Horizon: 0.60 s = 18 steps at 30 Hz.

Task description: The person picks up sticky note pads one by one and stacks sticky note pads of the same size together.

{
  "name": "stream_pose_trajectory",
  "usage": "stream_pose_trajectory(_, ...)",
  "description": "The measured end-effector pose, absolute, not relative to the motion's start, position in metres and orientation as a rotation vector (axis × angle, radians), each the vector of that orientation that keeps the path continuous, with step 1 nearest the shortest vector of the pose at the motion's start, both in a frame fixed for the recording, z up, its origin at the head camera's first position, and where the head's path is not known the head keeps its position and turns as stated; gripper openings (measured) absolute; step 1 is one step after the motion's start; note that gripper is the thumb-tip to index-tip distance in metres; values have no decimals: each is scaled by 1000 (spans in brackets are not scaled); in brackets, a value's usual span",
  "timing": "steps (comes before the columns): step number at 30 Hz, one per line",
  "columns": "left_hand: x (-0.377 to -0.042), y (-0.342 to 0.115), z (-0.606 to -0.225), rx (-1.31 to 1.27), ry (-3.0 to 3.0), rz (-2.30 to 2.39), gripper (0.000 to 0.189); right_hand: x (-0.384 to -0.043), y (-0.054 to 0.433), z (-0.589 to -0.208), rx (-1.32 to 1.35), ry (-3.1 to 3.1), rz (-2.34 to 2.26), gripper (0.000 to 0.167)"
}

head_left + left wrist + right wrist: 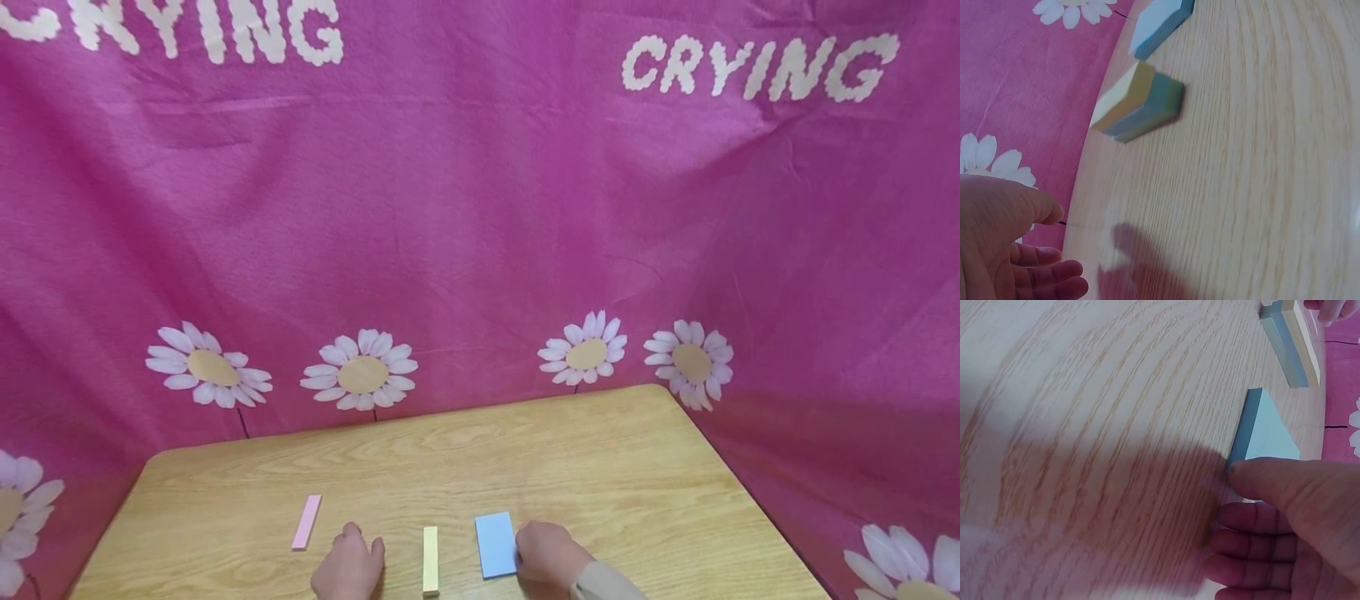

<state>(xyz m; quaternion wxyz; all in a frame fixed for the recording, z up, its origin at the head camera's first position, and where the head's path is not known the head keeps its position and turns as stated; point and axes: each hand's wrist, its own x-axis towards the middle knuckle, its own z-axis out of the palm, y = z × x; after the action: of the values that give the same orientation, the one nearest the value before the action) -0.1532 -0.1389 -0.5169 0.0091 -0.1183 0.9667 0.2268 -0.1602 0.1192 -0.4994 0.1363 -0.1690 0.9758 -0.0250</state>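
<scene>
My left hand [348, 567] hovers low over the table with fingers apart, holding nothing. It is between a narrow pink block [306, 523] on its left and a narrow block with a yellow top [431, 558] on its right. The left wrist view shows layers in this block [1141, 103]: yellow, blue and green. My right hand [547, 550] is at the right edge of a flat blue pad [497, 543]. In the right wrist view the thumb [1266, 478] overlaps the pad's near corner, hiding it. The other fingers [1254, 544] are loosely bent beside the pad.
All the blocks lie on a light wood-grain table [600, 467] with rounded corners. A pink-purple cloth [480, 208] with daisies and lettering hangs behind the table and along its sides.
</scene>
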Motion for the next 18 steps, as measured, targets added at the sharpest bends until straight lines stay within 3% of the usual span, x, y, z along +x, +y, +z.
stream_pose_trajectory(18, -169, -177, -514, -298, 3215, 671, 24, -156, 121, -502, -622, 2933, -71, 25)
